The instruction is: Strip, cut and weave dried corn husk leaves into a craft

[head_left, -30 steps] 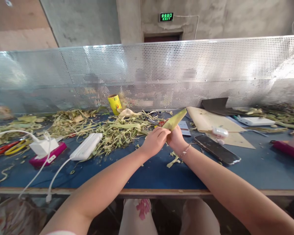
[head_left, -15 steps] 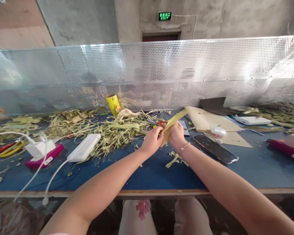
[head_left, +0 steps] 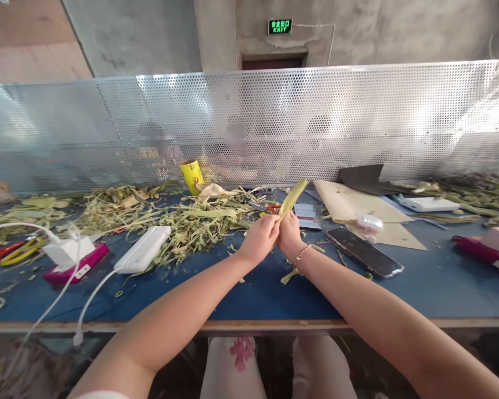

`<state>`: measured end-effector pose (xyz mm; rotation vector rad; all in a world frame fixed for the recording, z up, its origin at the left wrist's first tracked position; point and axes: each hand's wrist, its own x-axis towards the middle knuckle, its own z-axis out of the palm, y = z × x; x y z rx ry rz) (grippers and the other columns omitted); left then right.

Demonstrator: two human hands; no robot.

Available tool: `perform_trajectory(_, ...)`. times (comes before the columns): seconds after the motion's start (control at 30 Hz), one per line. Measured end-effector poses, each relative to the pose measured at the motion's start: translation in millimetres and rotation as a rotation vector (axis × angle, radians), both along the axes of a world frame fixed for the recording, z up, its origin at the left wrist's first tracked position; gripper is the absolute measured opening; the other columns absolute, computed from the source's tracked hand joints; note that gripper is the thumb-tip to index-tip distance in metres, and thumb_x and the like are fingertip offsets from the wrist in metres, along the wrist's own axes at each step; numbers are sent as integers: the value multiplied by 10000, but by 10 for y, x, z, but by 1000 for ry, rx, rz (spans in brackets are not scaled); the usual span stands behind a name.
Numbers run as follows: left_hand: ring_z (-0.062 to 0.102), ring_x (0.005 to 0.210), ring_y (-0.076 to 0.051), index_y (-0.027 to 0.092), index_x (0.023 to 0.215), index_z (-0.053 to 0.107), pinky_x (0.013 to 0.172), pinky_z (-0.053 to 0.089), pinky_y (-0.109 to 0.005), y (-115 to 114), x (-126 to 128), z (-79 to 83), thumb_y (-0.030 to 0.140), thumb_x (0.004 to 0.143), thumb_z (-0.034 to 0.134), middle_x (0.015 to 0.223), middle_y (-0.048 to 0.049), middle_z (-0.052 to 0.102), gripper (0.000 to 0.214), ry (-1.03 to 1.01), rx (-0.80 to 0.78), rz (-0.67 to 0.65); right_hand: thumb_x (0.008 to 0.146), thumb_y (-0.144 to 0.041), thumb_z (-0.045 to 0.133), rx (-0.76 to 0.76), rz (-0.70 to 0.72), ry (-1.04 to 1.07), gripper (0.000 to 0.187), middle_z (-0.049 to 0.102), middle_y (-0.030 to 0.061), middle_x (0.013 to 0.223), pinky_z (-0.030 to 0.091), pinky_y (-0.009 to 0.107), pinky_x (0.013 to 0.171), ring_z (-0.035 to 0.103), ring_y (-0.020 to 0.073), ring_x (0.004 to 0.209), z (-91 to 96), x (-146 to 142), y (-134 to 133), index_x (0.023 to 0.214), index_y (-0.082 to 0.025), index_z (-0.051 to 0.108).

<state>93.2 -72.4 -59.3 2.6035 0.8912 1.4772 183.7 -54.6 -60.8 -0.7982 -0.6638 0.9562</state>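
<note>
A long yellow-green leaf strip (head_left: pixel 294 195), folded lengthwise, rises up and to the right from between my hands. My left hand (head_left: pixel 259 239) pinches its lower part, fingers closed. Right beside it, touching, my right hand (head_left: pixel 289 235) is also closed on the strip; a bracelet circles that wrist. The strip's lower end is hidden by the fingers. Behind the hands lie red-handled scissors or pliers (head_left: pixel 273 209), partly covered, and a white printed card (head_left: pixel 307 215). To the left spreads a heap of dried leaf scraps (head_left: pixel 203 224).
A phone (head_left: pixel 365 252) and a shiny earbud case (head_left: pixel 370 224) lie at right, near beige sheets (head_left: pixel 349 202). A white power bank (head_left: pixel 143 250), a magenta power strip (head_left: pixel 77 267) and cables are left. A yellow tube (head_left: pixel 192 177) stands before the perforated metal screen (head_left: pixel 249 133).
Both hands have come closer together, the right one moving left. The leaf strip has gone from spread and slanting right to narrower and steeper. More of the white card shows.
</note>
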Motion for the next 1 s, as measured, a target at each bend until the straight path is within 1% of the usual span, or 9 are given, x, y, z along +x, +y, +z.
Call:
perform_trajectory(0.1,575,888,-171,183,903,500,810,477,-331,-36,16,28,106,789,435,878,-63,582,152,70,20,-8,716,-358,551,-32,-16,-14,285,371,-82,449,319,197,407,352,60,407,36,29,3,568,-203,362)
perform_trajectory(0.2,574,843,-172,184,842,496,776,486,-328,-58,32,51,93,741,481,848,-57,574,137,25,-65,26,716,-429,561,-74,-35,-40,343,382,-76,433,310,202,381,366,66,389,51,89,53,552,-205,360)
perform_trajectory(0.33,578,654,-145,180,725,502,655,505,-304,3,13,71,141,725,526,689,-18,586,46,-152,-397,65,688,-565,557,-105,-47,-94,412,426,-60,447,317,215,368,381,75,377,18,159,140,567,-204,399)
perform_trajectory(0.47,588,583,-134,163,694,516,549,516,-285,76,-18,93,195,726,561,637,-2,587,64,-408,-806,-39,655,-607,578,-109,-49,-102,451,412,-63,429,278,216,350,366,74,372,-33,194,182,562,-203,401)
perform_trajectory(0.57,593,582,-134,150,692,531,506,511,-271,83,-19,103,232,694,624,648,-6,602,124,-523,-954,-79,655,-604,585,-102,-64,-114,452,407,-64,416,274,216,347,370,77,370,-45,198,179,558,-202,405)
perform_trajectory(0.67,599,591,-135,144,680,531,515,513,-275,88,-21,103,241,681,647,649,-8,612,151,-590,-1036,-116,670,-554,608,-96,-41,-53,409,421,-65,421,312,210,357,397,83,378,-16,187,157,574,-194,439)
perform_trajectory(0.77,583,538,-120,145,669,520,534,517,-285,129,-53,101,199,705,614,610,9,598,115,-652,-1082,-117,704,-463,622,-101,50,7,316,471,-56,449,382,212,390,464,100,415,38,169,124,623,-188,490)
perform_trajectory(0.87,564,497,-106,147,667,504,521,510,-276,198,-113,98,156,733,561,586,22,573,88,-720,-1029,-69,697,-353,657,-128,228,-70,217,549,-30,514,446,223,439,540,123,488,79,159,84,665,-183,524)
perform_trajectory(1.0,569,517,-100,149,678,486,534,507,-262,280,-185,88,151,758,517,627,19,566,86,-787,-928,15,617,-267,724,-179,406,-232,233,594,-6,584,483,219,479,572,122,548,83,164,44,641,-173,512)
